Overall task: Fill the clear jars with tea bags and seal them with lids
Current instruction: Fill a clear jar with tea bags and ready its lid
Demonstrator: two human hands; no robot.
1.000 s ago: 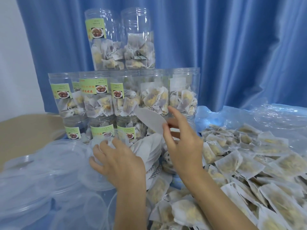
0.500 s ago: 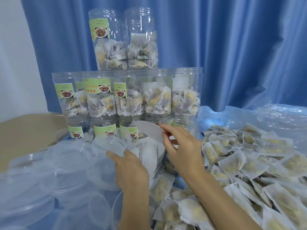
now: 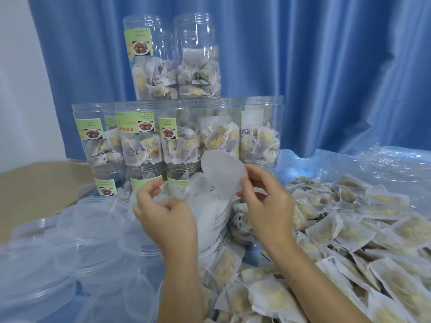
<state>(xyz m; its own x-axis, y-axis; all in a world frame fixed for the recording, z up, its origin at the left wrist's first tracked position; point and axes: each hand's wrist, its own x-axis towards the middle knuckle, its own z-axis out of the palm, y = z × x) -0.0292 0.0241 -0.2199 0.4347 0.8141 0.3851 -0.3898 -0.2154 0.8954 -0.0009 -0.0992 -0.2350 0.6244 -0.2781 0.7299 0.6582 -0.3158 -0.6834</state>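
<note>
My right hand pinches a thin white round liner disc by its right edge and holds it up in front of the jars. My left hand has its fingers curled round a clear plastic lid, raised just left of the disc. Below both hands lies a stack of white discs. Clear jars with green labels, part-filled with tea bags, stand stacked in three tiers at the back. Loose tea bags are heaped on the right.
A pile of clear lids fills the lower left. Crumpled clear plastic sheeting lies under and behind the tea bags. A brown cardboard surface sits at the left, and a blue curtain hangs behind.
My left hand has lifted a clear lid off the pile. My right hand has raised the white disc off the stack, towards the lid.
</note>
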